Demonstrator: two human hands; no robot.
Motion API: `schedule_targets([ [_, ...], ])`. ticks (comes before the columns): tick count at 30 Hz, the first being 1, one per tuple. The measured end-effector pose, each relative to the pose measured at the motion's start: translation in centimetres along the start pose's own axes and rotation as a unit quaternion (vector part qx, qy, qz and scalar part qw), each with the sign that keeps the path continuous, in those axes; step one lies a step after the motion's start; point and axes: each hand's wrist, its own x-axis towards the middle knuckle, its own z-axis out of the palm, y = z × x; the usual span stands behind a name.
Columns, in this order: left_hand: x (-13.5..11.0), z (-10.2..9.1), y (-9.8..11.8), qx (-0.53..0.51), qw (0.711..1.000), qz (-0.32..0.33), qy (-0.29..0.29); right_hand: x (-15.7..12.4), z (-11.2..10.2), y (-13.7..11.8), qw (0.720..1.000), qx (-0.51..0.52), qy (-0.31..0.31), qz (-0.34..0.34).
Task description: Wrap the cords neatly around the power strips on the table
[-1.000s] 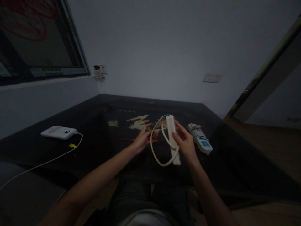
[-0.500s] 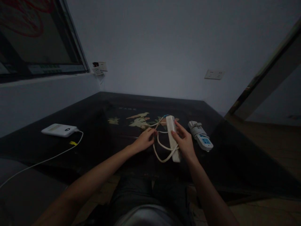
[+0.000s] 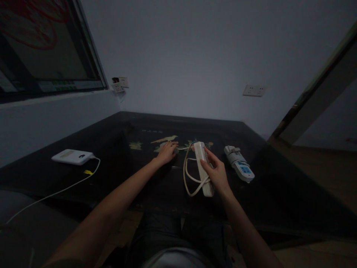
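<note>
A long white power strip (image 3: 203, 167) lies on the dark table (image 3: 117, 175), and my right hand (image 3: 216, 172) is closed round its right side. Its pale cord (image 3: 189, 174) loops to the left of the strip. My left hand (image 3: 166, 153) reaches forward to the far end of that cord, fingers curled down on it near the painted birds on the tabletop. What sits under those fingers is hidden in the dim light.
A second white strip with a blue face and wound cord (image 3: 240, 164) lies right of my right hand. A white power bank (image 3: 72, 156) with a white cable (image 3: 55, 191) rests at the left. Wall sockets (image 3: 253, 90) sit behind; a window frame (image 3: 50, 48) is at upper left.
My left hand has moved forward and away from me, drawing the cord's end out across the table. The loop beside the strip has shrunk. My right hand kept its hold on the strip.
</note>
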Motion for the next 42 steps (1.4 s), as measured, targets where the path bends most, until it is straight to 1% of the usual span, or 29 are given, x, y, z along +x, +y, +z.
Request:
schedule_targets([
  [2, 0.4, 0.4, -0.7, -0.015, 1.0, -0.009, -0.007, 0.0, -0.1, 0.0, 1.0, -0.002, 0.004, 0.001],
  [4, 0.4, 0.8, -0.8, -0.036, 0.999, -0.017, -0.008, 0.1, -0.2, 0.0, 1.0, -0.005, 0.012, 0.0],
  [8, 0.2, 1.7, -0.3, -0.096, 0.994, -0.046, -0.013, 0.1, -0.4, -0.1, 0.999, 0.018, 0.014, 0.026],
  [11, 1.2, 2.7, 0.3, -0.149, 0.985, -0.083, -0.031, 0.0, -0.3, -0.1, 0.999, 0.024, 0.013, 0.034],
  [14, 3.0, 4.1, 0.8, -0.207, 0.967, -0.136, -0.053, -0.2, 0.0, 0.1, 0.999, 0.029, 0.007, 0.03],
  [17, 4.5, 5.7, 1.8, -0.266, 0.944, -0.182, -0.062, -0.4, 0.1, 0.4, 0.998, 0.052, -0.007, 0.039],
  [19, 4.9, 6.5, 2.7, -0.311, 0.927, -0.198, -0.071, -0.4, 0.2, 0.5, 0.997, 0.058, -0.014, 0.043],
  [22, 4.4, 7.0, 4.2, -0.379, 0.898, -0.203, -0.096, -0.4, 0.1, 0.4, 0.998, 0.052, -0.013, 0.039],
  [24, 3.6, 6.6, 5.1, -0.415, 0.88, -0.2, -0.114, -0.4, 0.0, 0.4, 0.998, 0.051, -0.007, 0.036],
  [27, 2.1, 5.3, 6.1, -0.452, 0.861, -0.191, -0.133, -0.5, -0.2, 0.4, 0.998, 0.058, 0.0, 0.035],
  [31, 0.0, 3.1, 7.0, -0.477, 0.854, -0.159, -0.135, -0.6, -0.3, 0.6, 0.998, 0.043, 0.011, 0.035],
  [33, -1.1, 2.2, 7.2, -0.479, 0.859, -0.125, -0.128, -0.6, -0.3, 0.6, 0.998, 0.041, 0.016, 0.038],
  [36, -2.6, 1.0, 7.4, -0.473, 0.868, -0.048, -0.141, -0.6, -0.3, 0.6, 0.997, 0.051, 0.025, 0.05],
  [38, -3.2, 0.4, 7.3, -0.464, 0.872, -0.015, -0.153, -0.6, -0.3, 0.6, 0.996, 0.06, 0.025, 0.06],
  [42, -3.7, -0.6, 7.4, -0.37, 0.907, 0.048, -0.195, -0.6, -0.2, 0.8, 0.995, 0.067, 0.024, 0.065],
])
